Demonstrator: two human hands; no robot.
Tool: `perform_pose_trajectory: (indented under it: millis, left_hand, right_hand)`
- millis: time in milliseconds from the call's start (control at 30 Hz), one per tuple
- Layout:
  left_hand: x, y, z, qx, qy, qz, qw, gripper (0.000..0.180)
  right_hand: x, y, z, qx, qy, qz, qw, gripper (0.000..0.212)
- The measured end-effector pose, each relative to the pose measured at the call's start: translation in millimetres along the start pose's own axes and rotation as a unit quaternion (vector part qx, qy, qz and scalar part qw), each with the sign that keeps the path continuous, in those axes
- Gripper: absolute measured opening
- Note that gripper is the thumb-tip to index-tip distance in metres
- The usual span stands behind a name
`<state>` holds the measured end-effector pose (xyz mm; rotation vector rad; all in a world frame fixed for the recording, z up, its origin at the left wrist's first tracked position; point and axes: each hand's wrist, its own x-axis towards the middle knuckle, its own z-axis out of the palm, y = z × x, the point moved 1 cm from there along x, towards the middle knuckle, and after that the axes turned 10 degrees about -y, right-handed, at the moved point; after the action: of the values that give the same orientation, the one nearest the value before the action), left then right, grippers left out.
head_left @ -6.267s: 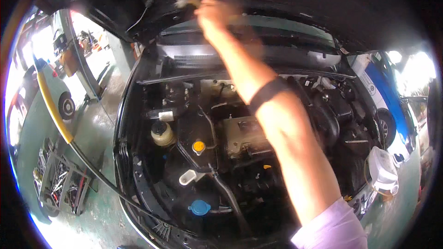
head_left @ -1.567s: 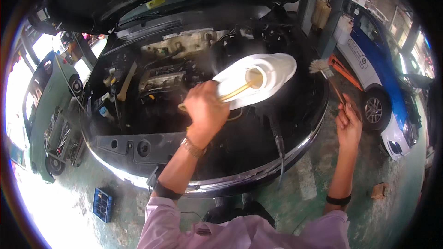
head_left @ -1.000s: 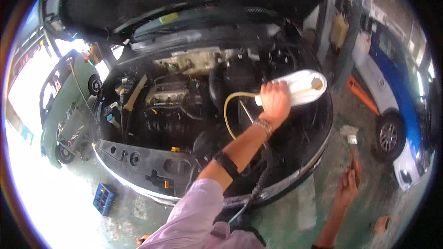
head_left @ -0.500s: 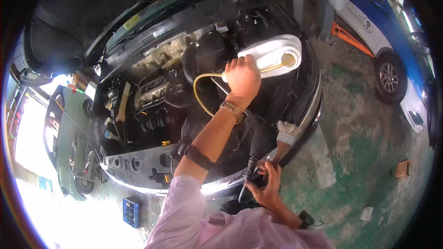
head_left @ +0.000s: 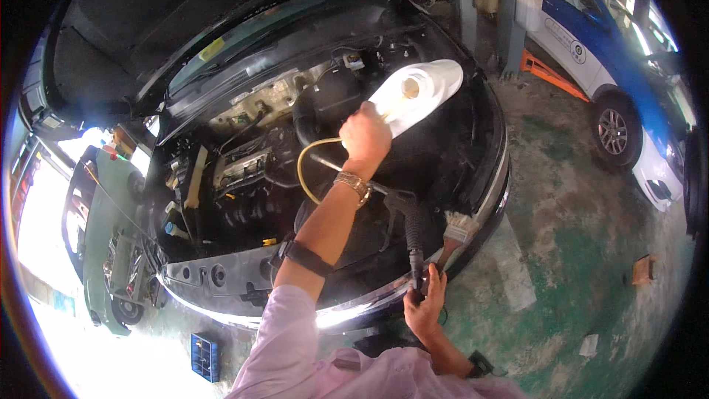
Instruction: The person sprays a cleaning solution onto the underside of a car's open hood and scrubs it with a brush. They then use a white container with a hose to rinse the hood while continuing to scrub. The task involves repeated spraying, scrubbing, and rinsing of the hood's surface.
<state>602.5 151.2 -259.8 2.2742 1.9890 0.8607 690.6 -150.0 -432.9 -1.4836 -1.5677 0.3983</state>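
My left hand, wearing a metal watch, is closed on the near end of a white plastic jug above the engine bay. The jug's round opening is uppermost. A thin yellowish tube loops out from beside this hand toward a black spray gun with a thin metal wand. At the front bumper, my right hand is closed around the lower end of the gun's ribbed grip. A flat paintbrush with pale bristles rises beside those fingers; its handle end is partly hidden by them.
The raised hood overhangs the far left of the open engine bay. A blue and white car stands at right beside a lift post. A blue crate and a small wooden block lie on the floor.
My left hand has shifted slightly left and lower, and the jug has turned, so its opening now sits closer to the hand. The spray gun's grip is more upright in my right hand.
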Motion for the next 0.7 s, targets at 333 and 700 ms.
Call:
perform_pose_trajectory:
  millis: [333, 700]
  left_hand:
    - [30.9, -67.5, -54.4, -0.11, 0.037, -0.188, 0.975, 0.036]
    - [13.6, -119.3, -93.3, -0.264, 0.184, -0.231, 0.918, 0.021]
  right_hand:
    - [73.2, 35.6, -61.0, -0.022, 0.032, 0.015, 0.999, 0.053]
    - [225.4, 65.8, -86.3, 0.047, 0.018, -0.077, 0.996, 0.047]
